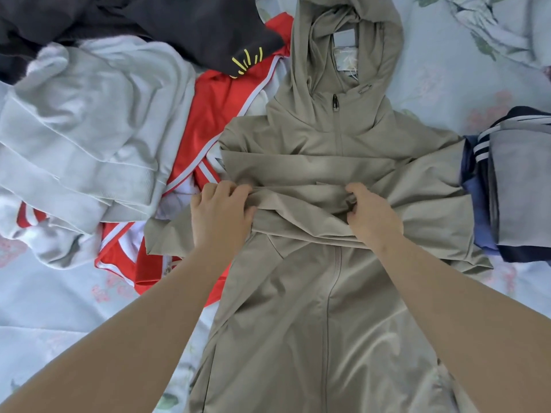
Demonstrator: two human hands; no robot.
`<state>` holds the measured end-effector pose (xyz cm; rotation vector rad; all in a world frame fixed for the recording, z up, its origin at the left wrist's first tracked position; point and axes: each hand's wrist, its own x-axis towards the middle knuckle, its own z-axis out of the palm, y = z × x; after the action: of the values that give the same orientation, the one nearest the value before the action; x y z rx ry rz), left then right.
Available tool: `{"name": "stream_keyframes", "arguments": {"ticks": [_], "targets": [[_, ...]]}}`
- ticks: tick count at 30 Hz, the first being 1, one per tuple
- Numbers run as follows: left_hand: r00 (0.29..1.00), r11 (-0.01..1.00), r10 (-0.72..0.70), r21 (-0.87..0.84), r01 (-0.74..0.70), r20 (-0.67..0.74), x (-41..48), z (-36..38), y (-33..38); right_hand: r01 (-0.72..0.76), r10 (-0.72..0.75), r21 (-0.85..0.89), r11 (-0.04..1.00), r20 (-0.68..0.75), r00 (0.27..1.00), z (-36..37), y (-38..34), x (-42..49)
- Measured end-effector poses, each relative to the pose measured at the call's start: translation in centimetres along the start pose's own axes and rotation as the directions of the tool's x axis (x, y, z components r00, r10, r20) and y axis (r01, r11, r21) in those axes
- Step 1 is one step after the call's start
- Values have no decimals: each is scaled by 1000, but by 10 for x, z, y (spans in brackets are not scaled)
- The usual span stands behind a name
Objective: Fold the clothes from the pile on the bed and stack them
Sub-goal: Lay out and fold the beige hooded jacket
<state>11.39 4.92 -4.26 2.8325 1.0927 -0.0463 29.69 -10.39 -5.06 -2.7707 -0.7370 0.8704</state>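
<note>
Khaki hooded jacket [328, 308] flat on bed [53, 308]

Zip side up, both sleeves laid across the chest. L hand [222, 210] & R hand [372, 213] each grip bunched sleeve fabric w/ curled fingers. Unfolded pile [89, 129] to the left; folded stack [518, 189] at right edge.

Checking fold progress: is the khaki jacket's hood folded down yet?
No, the hood of the khaki jacket lies stretched out, unfolded.

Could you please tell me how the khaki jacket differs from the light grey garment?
The khaki jacket lies spread out, sleeves folded across it; the grey garment lies crumpled. The left hand and right hand grip the khaki jacket; neither touches the grey garment. Both lie on the bed.
</note>
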Motion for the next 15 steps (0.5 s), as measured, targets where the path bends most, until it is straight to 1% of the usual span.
{"name": "stream_keyframes", "arguments": {"ticks": [2, 3, 4, 6, 7, 8, 9, 10, 11, 12, 13, 15], "targets": [[998, 1000, 5, -1, -5, 69, 4, 5, -6, 0, -1, -36, 999, -35, 999, -1, 4, 3], [997, 999, 19, -45, -16, 78, 6, 6, -10, 4, -5, -16, 1000, -78, 997, -3, 6, 3], [998, 994, 33, -108, -26, 56, 8, 6, -14, 18, -14, 27, 999, -134, 991, -7, 9, 4], [999, 975, 42, -218, -45, -20, 12, 0, -21, 64, -10, 187, 980, -280, 960, -18, 10, 9], [998, 966, 32, -254, -44, -52, 15, -5, -23, 73, 34, 296, 952, -340, 940, -25, 8, 14], [997, 960, 9, -279, -28, -72, 17, -9, -25, 80, 90, 427, 901, -365, 927, -31, 5, 20], [996, 956, -6, -293, -22, -94, 19, -11, -25, 95, 124, 534, 840, -361, 924, -37, 2, 24], [995, 952, -8, -307, -24, -104, 22, -11, -25, 103, 128, 595, 797, -332, 935, -40, -2, 26], [995, 943, 0, -331, -34, -101, 24, -9, -25, 87, 115, 613, 786, -282, 952, -41, -7, 25], [997, 930, 12, -365, -38, -74, 25, -8, -24, 68, 93, 589, 805, -239, 966, -40, -12, 21], [999, 920, 25, -390, -42, -48, 23, -6, -23, 82, 55, 517, 852, -244, 968, -35, -15, 15], [999, 914, 19, -403, -36, -46, 12, -3, -21, 204, -110, 297, 933, -305, 946, -19, -20, 0]]}}
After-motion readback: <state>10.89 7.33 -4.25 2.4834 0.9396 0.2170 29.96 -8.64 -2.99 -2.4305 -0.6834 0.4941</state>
